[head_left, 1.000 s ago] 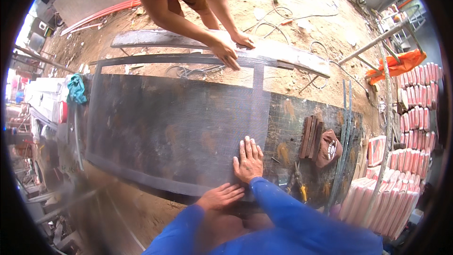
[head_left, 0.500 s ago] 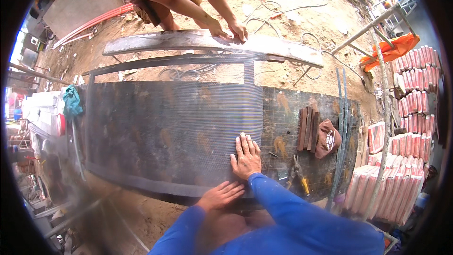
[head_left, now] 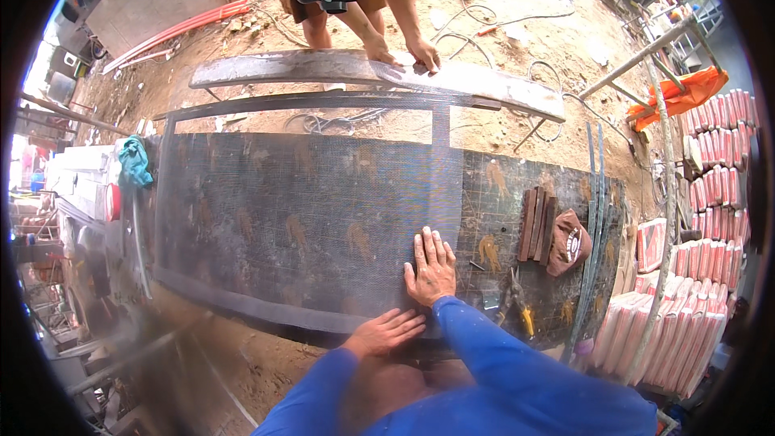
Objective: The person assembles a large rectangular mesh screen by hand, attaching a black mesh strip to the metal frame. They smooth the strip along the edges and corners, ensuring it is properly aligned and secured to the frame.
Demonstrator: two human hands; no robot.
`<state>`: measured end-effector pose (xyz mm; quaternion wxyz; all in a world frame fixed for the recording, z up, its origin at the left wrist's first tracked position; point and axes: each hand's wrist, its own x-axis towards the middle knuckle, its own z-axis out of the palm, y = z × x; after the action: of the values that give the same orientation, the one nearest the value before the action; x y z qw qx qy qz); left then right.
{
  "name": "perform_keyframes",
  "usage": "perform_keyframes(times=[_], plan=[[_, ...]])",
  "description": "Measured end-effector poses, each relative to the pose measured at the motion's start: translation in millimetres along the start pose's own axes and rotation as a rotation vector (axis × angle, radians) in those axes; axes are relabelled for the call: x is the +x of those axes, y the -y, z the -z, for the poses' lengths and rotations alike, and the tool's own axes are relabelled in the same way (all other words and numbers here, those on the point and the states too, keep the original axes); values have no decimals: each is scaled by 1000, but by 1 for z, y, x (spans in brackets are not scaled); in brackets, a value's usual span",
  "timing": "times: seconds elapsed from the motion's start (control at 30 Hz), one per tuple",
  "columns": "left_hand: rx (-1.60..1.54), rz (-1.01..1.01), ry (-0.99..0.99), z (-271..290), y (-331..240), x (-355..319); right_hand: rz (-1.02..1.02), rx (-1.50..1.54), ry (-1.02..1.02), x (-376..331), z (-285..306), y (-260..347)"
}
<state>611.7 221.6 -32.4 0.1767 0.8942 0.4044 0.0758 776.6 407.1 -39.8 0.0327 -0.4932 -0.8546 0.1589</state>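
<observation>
I note my right hand [head_left: 432,266] and left hand [head_left: 386,333] stay flat, fingers spread, clamping nothing, on the mesh [head_left: 307,218] over the worktop [head_left: 500,226], while the co-worker's hands [head_left: 404,52] have shifted along the plank [head_left: 266,69].

both hands, left hand [head_left: 386,331] and right hand [head_left: 432,268], flat on dark mesh sheet [head_left: 307,218]

I see a dark grey wire mesh sheet [head_left: 299,218] over a dark surface [head_left: 500,194] blotched with orange rust. My sleeve [head_left: 500,363] is bright blue. Red-and-white striped sacks [head_left: 670,331] sit beside orange cloth [head_left: 678,97] and teal rag [head_left: 133,161].
</observation>
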Motion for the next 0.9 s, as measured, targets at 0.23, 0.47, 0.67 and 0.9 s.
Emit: perform_keyframes(times=[0.23,0.47,0.67,0.9], plan=[[-28,-1,29,5,1,1,-15,-11,42,-1,2,-1],[-9,-3,-20,-3,1,-1,-4,-9,31,-1,0,-1],[-14,-2,-3,-1,1,0,1,-2,22,0,1,0],[-6,-1,-43,-5,1,-2,1,2,12,1,5,2]])
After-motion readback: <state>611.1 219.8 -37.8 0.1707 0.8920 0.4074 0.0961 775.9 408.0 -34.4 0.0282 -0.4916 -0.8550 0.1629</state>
